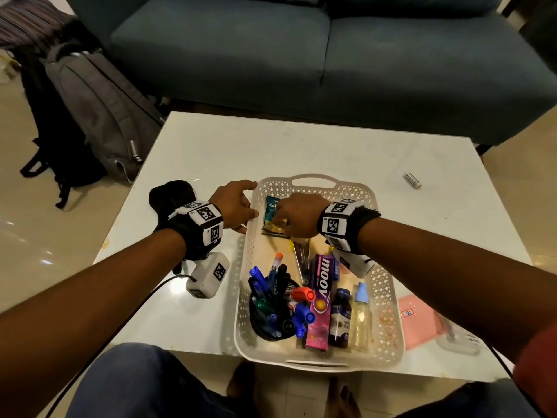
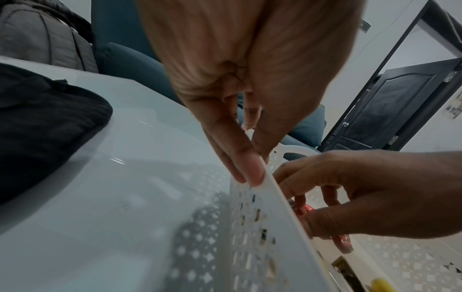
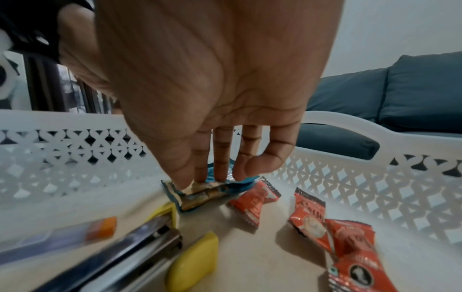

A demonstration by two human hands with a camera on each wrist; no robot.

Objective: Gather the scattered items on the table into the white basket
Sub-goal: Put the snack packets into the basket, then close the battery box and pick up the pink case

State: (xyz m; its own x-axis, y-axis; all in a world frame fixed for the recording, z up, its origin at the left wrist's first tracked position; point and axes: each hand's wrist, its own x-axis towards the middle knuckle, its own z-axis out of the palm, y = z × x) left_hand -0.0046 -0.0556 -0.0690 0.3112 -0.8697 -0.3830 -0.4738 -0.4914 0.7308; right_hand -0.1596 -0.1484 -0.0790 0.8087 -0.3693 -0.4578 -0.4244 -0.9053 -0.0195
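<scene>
The white basket (image 1: 313, 178) stands on the white table (image 1: 211, 152) and holds a pen cup (image 1: 271, 315), a pink moov box (image 1: 321, 300), two small bottles and red candies (image 3: 310, 215). My left hand (image 1: 241, 203) grips the basket's left rim (image 2: 280, 189) between thumb and fingers (image 2: 246, 168). Inside the basket's far end, my right hand (image 3: 220, 177) pinches a blue and gold sachet (image 3: 200, 195) that lies on the floor there. A battery (image 1: 412, 180), a pink packet (image 1: 420, 321), a clear plastic piece (image 1: 458, 339) and a black cloth (image 1: 170, 196) lie on the table.
A blue sofa (image 1: 301, 55) runs behind the table's far edge. A grey backpack (image 1: 99, 116) leans on the floor at the left. A metal stapler (image 3: 125, 254) and a yellow piece (image 3: 195, 258) lie in the basket near my right hand.
</scene>
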